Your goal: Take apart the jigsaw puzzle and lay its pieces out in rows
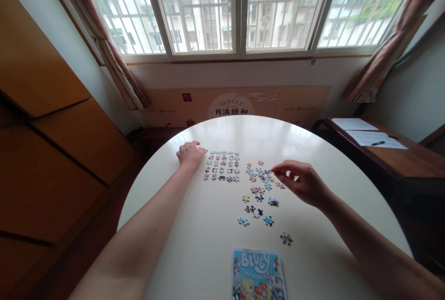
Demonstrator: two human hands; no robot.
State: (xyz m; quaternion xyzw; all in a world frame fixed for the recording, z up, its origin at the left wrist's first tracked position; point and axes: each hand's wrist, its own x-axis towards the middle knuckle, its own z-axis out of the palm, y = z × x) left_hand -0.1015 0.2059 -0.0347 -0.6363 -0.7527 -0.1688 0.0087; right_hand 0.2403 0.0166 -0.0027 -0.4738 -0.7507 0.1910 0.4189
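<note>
My left hand [190,154] rests on the round white table [187,253] with its fingers curled. A small puzzle piece [206,150] is at its fingertips, at the far left corner of neat rows of puzzle pieces [221,170]. To the right, my right hand [303,180] reaches over a loose cluster of puzzle pieces [259,173]. Its thumb and forefinger come together at a bluish puzzle piece [268,171] on the cluster's right edge; the fingertips partly hide the contact. More loose pieces [258,212] lie scattered nearer to me, one piece [286,238] apart from them.
A blue Bluey picture card or booklet [259,274] lies at the table's near side. On the right, a brown desk [410,158] bears papers [373,138] and a pen [378,143]. Wooden cabinets [62,165] stand left; a barred window [239,12] is ahead.
</note>
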